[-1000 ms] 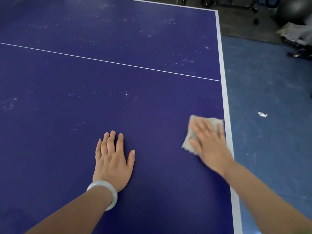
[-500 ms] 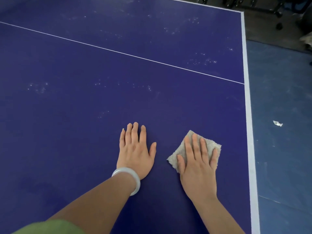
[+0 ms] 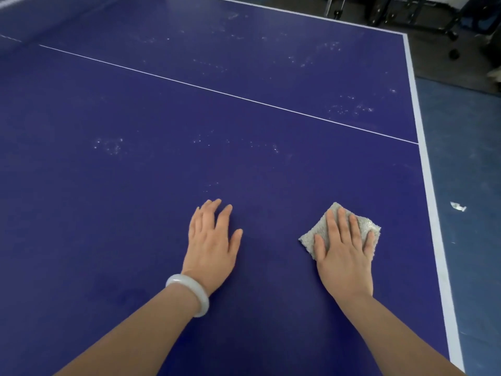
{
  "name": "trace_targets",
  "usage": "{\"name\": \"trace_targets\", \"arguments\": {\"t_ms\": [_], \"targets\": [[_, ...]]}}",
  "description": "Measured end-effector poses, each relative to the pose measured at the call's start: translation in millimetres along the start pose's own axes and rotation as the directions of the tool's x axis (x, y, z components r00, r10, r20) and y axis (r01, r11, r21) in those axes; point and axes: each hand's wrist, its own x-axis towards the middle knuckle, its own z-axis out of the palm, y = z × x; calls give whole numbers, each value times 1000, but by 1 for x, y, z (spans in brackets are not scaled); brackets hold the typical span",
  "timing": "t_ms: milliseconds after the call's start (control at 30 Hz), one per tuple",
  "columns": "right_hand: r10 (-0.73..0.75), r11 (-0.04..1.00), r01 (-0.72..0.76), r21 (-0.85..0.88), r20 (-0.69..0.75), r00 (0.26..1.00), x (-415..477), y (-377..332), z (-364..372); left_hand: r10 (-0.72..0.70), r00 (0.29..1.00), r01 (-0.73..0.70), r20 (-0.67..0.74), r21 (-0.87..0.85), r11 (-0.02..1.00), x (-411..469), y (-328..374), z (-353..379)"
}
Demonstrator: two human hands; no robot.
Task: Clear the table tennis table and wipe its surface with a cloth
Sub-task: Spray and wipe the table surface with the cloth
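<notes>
Premises: an indoor sports or recreation room. The principal evidence is a table tennis table (image 3: 162, 109), its top dark blue with a thin white centre line (image 3: 244, 97) and a white border band (image 3: 428, 185) along its right and far edges. Beside the right edge the floor (image 3: 469, 158) is blue sheet surfacing of the kind laid in games halls, scuffed, with one small pale scrap of litter (image 3: 458, 206) on it. Past the far right corner this gives way to a darker grey floor (image 3: 433, 63), where black metal frames (image 3: 423, 14) on castors (image 3: 454, 54) stand. White specks (image 3: 108, 145) are scattered over the tabletop.
</notes>
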Motion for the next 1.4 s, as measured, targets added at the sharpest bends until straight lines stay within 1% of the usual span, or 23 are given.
{"name": "trace_targets", "arguments": {"t_ms": [67, 167, 233, 333, 367, 400, 467, 567, 633, 667, 700, 767, 833, 900, 933, 1000, 1067, 1167, 1233, 1267, 1300, 1367, 1400], "targets": [[5, 1000, -5, -1, -10, 1000, -1, 0, 1, -141, 988, 146, -59, 97, 985, -2, -50, -22], [3, 1000, -3, -26, -20, 1000, 0, -1, 3, -401, 915, 402, -45, 162, 901, -2, -110, -49], [62, 998, -62, -30, -28, 998, -4, -5, 3, -444, 896, 439, -24, 208, 874, -5, -129, -53], [208, 978, -208, -4, -12, 978, -20, -45, 4, -423, 905, 421, -48, 250, 872, -8, -136, -45], [191, 982, -191, -6, -31, 981, -25, -69, 4, -420, 906, 420, -55, 254, 871, -8, -136, -44], [131, 991, -131, 0, -43, 990, -30, -97, 3, -420, 906, 419, -55, 259, 870, -8, -136, -44], [-70, 997, 71, 21, -54, 996, -32, -153, 6, -418, 907, 416, -54, 266, 869, -8, -137, -44], [-376, 924, 375, 77, -2, 927, -9, -205, 4, -414, 909, 410, -43, 265, 873, -8, -136, -46], [-479, 878, 477, 50, 39, 877, 22, -195, 2, -411, 911, 407, -42, 258, 876, -8, -137, -46], [-445, 895, 443, 50, 71, 892, 38, -177, 3, -409, 912, 405, -42, 258, 877, -8, -138, -45], [-345, 938, 341, 61, 91, 934, 50, -154, 3, -405, 913, 403, -46, 262, 877, -8, -139, -44], [-21, 997, 16, 71, 60, 998, 58, -102, -1, -392, 918, 394, -65, 276, 877, -8, -140, -42], [235, 969, -238, 61, 57, 970, 43, -72, -7, -385, 921, 385, -62, 291, 876, -8, -142, -40], [336, 936, -344, 78, 99, 937, 20, -85, -12, -389, 920, 387, -53, 294, 874, -8, -143, -39], [337, 935, -345, 80, 99, 936, 12, -104, -11, -386, 921, 384, -54, 295, 875, -8, -143, -39], [220, 975, -221, 34, 47, 974, 9, -155, -6, -377, 925, 375, -52, 295, 879, -8, -143, -40], [-37, 998, 35, 49, 39, 999, 19, -212, 3, -375, 926, 373, -48, 288, 882, -8, -144, -41], [-407, 913, 403, 62, 72, 911, 38, -271, 8, -367, 929, 363, -41, 286, 887, -8, -144, -41], [-507, 862, 504, 59, 108, 855, 59, -272, 1, -367, 929, 362, -35, 282, 889, -8, -144, -42], [-484, 875, 480, 66, 122, 866, 70, -259, -1, -366, 930, 359, -33, 283, 889, -8, -145, -41], [-406, 914, 399, 80, 119, 906, 78, -241, -3, -361, 932, 355, -31, 286, 890, -8, -145, -41], [-124, 989, 115, 95, 88, 988, 83, -194, -5, -352, 935, 346, -31, 283, 895, -9, -146, -40], [30, 995, -38, 90, 91, 995, 78, -173, -8, -350, 936, 345, -31, 275, 898, -9, -146, -41]]}}
